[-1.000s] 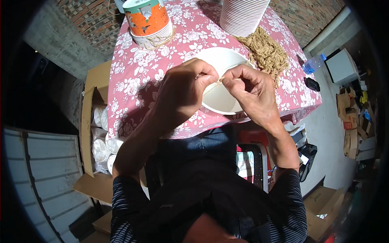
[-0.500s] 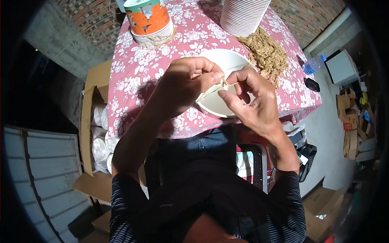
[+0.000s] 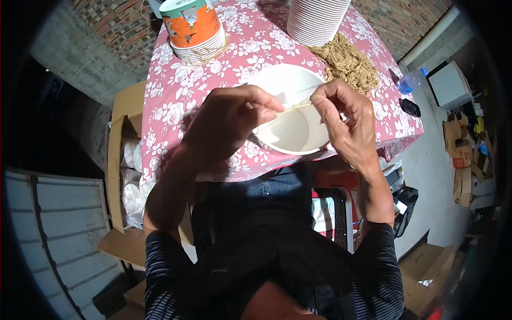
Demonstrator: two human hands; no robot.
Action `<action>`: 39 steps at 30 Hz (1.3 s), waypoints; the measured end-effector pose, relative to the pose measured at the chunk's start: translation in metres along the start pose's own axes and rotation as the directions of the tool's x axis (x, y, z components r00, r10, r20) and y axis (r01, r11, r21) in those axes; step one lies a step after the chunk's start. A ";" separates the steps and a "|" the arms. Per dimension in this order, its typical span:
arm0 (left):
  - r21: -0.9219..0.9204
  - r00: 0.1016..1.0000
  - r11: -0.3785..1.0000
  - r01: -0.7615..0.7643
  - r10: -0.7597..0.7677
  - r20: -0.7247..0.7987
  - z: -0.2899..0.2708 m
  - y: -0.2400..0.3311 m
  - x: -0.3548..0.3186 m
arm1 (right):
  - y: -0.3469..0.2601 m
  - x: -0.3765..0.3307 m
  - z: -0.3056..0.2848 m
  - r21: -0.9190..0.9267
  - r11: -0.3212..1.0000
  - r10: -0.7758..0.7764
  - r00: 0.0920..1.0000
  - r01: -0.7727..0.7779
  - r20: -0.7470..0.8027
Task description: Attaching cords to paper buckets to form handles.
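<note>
A white paper bucket (image 3: 290,82) stands on the table just in front of me, its mouth facing up toward me. Above that mouth a thin tan cord (image 3: 298,104) is stretched between my hands. My left hand (image 3: 229,120), partly in shadow, pinches one end between thumb and fingertips. The thumb and forefinger of my right hand (image 3: 349,120) grip the other end, beside the bucket's right rim. Whether the cord is knotted cannot be made out. Past my right hand lies a heap of tan cords (image 3: 352,64).
A tall stack of white buckets (image 3: 317,21) rises at the back. Back left is an orange patterned bucket (image 3: 194,26) on nested white ones. The flowered tablecloth (image 3: 176,106) holds a black object (image 3: 409,108) and a plastic bottle (image 3: 412,81) at right. An opened carton (image 3: 120,176) stands left.
My hands have moved apart, the right going outward and the left slightly back to the left. The cord, earlier bunched between the fingertips, is now drawn out straight.
</note>
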State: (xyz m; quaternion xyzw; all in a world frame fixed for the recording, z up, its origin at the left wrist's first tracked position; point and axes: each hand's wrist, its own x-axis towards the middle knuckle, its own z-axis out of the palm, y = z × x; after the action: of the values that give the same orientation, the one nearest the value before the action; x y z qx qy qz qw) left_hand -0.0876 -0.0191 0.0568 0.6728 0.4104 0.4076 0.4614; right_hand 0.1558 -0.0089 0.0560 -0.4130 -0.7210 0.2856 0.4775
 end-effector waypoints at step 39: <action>0.514 0.569 0.747 -0.423 0.660 -0.491 -0.078 -0.033 0.014 | -0.001 0.045 0.006 -0.100 0.786 -0.557 0.769 0.610 0.314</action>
State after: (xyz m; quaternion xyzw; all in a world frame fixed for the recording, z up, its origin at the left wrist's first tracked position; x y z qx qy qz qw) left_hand -0.1610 0.0242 0.0463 0.6515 0.3758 0.6588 0.0168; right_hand 0.1412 0.0297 0.0750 -0.1699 -0.8959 0.1030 0.3974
